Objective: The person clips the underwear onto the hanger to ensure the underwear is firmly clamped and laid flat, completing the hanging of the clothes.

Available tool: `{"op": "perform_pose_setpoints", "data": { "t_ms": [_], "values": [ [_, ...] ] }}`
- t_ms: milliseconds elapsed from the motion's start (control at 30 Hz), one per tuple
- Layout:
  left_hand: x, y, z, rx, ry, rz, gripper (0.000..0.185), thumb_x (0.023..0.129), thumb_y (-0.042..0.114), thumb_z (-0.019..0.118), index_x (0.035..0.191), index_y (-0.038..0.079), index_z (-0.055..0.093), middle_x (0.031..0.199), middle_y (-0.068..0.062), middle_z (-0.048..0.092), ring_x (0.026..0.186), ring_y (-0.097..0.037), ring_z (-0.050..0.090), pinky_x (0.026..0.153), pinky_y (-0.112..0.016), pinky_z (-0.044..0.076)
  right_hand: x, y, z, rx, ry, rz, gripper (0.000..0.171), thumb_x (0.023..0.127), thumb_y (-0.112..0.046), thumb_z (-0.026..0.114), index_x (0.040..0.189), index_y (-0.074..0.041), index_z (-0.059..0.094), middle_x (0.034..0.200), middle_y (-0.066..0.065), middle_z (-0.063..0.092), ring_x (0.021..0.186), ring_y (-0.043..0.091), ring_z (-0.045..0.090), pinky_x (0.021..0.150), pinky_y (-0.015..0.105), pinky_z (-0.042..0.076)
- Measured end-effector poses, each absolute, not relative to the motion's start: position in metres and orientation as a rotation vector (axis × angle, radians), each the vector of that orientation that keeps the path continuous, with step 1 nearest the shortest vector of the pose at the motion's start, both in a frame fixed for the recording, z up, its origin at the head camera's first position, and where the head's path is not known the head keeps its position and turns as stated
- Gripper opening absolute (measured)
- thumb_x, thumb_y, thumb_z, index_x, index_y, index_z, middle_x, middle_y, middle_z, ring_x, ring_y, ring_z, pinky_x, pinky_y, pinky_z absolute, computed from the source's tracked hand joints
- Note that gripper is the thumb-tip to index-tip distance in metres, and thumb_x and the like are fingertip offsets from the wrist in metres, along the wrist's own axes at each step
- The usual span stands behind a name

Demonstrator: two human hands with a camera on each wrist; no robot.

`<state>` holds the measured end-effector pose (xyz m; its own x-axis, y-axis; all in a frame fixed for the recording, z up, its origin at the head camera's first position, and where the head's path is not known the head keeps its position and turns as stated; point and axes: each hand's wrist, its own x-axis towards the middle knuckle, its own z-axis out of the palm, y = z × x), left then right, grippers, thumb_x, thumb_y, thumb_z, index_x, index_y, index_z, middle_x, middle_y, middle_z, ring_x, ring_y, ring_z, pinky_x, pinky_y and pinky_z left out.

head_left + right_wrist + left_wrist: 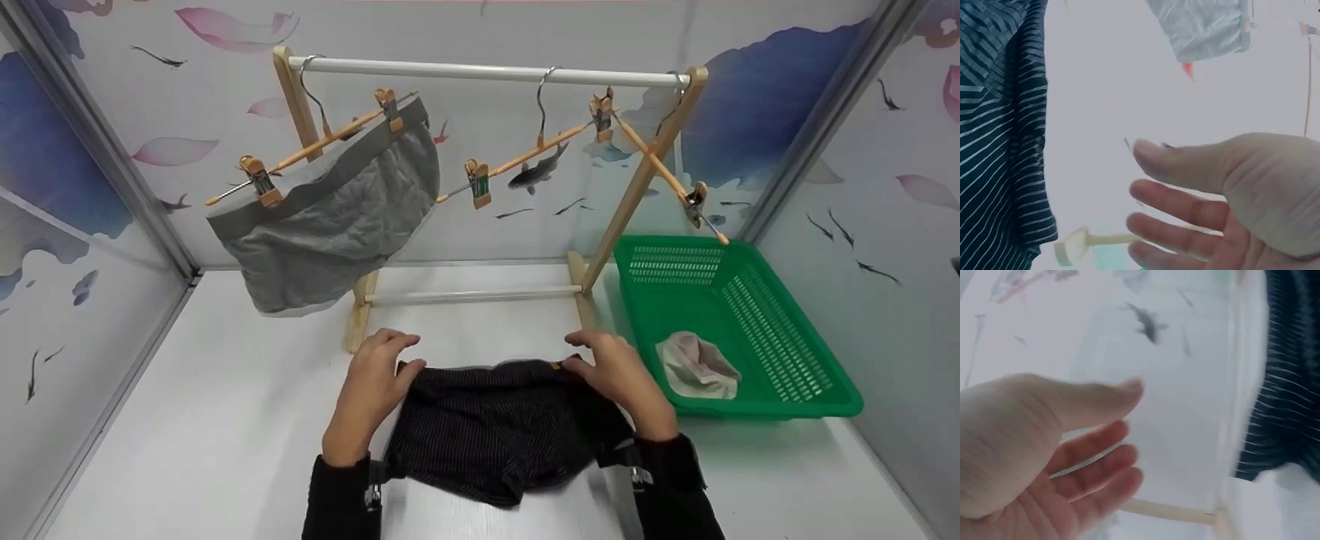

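Gray briefs [337, 217] hang clipped. Striped black shorts [502, 427] lie on the counter [225, 420] between left hand [379, 382] and right hand [619, 371] (both relaxed, gripping nothing); they and a pale cloth [697, 367] in the green basket [757, 409] seemingly await two bare hangers [525, 157].

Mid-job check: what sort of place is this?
Likely a small staged booth for laundry handling, rather than a real laundry room: printed panels stand around a white table, and on it are a wooden rack with clip hangers and a green basket.
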<state>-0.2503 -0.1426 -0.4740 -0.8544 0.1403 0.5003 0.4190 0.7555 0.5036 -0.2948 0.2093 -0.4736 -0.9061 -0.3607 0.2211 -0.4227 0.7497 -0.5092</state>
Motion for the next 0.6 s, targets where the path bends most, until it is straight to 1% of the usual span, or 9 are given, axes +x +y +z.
{"op": "perform_pose_setpoints", "data": {
  "t_ms": [100,167,267,367,467,600],
  "values": [
    [-0.245,-0.137,-0.47,-0.48,-2.622,-0.885,0.037,0.083,0.012,0.085,0.114,-0.004,0.072,0.109,-0.017,0.067,0.103,-0.037,0.064,0.089,-0.049,0.052,-0.293,0.203,-0.475,0.74,-2.913,0.869,0.038,0.092,-0.011,0.075,0.125,0.005,0.067,0.124,0.02,0.067,0.118,0.039,0.062,0.099,0.053,0.048],
    [-0.245,-0.133,-0.472,-0.487,-2.722,-0.902,0.044,0.082,0.016,0.086,0.116,-0.006,0.07,0.113,-0.02,0.067,0.107,-0.039,0.063,0.093,-0.05,0.051,-0.294,0.199,-0.48,0.804,-2.958,0.842,0.043,0.091,-0.011,0.077,0.127,0.006,0.064,0.124,0.022,0.067,0.118,0.04,0.061,0.1,0.053,0.047],
    [-0.248,-0.126,-0.479,-0.476,-2.882,-0.91,0.054,0.079,0.02,0.089,0.119,-0.008,0.068,0.115,-0.021,0.065,0.109,-0.04,0.061,0.097,-0.051,0.048,-0.296,0.194,-0.49,0.86,-3.047,0.775,0.055,0.086,-0.013,0.082,0.131,0.009,0.06,0.123,0.023,0.065,0.117,0.04,0.06,0.101,0.052,0.046],
    [-0.249,-0.12,-0.489,-0.46,-3.008,-0.917,0.065,0.074,0.021,0.092,0.124,-0.01,0.065,0.117,-0.022,0.063,0.112,-0.04,0.059,0.1,-0.051,0.047,-0.296,0.192,-0.501,0.856,-3.132,0.715,0.071,0.079,-0.019,0.088,0.136,0.009,0.056,0.126,0.024,0.062,0.119,0.041,0.057,0.102,0.052,0.045],
    [-0.25,-0.118,-0.499,-0.436,-3.087,-0.917,0.074,0.071,0.023,0.095,0.128,-0.011,0.062,0.123,-0.024,0.061,0.118,-0.041,0.055,0.102,-0.051,0.045,-0.295,0.191,-0.506,0.819,-3.198,0.717,0.083,0.075,-0.025,0.091,0.142,0.006,0.052,0.136,0.026,0.055,0.127,0.045,0.051,0.105,0.055,0.041],
    [-0.252,-0.117,-0.506,-0.432,-3.126,-0.889,0.081,0.068,0.025,0.097,0.131,-0.01,0.06,0.129,-0.025,0.057,0.124,-0.043,0.051,0.104,-0.052,0.044,-0.295,0.19,-0.509,0.808,-3.212,0.742,0.093,0.073,-0.028,0.093,0.146,0.006,0.047,0.147,0.027,0.045,0.133,0.05,0.043,0.107,0.059,0.038]
  ]
}}
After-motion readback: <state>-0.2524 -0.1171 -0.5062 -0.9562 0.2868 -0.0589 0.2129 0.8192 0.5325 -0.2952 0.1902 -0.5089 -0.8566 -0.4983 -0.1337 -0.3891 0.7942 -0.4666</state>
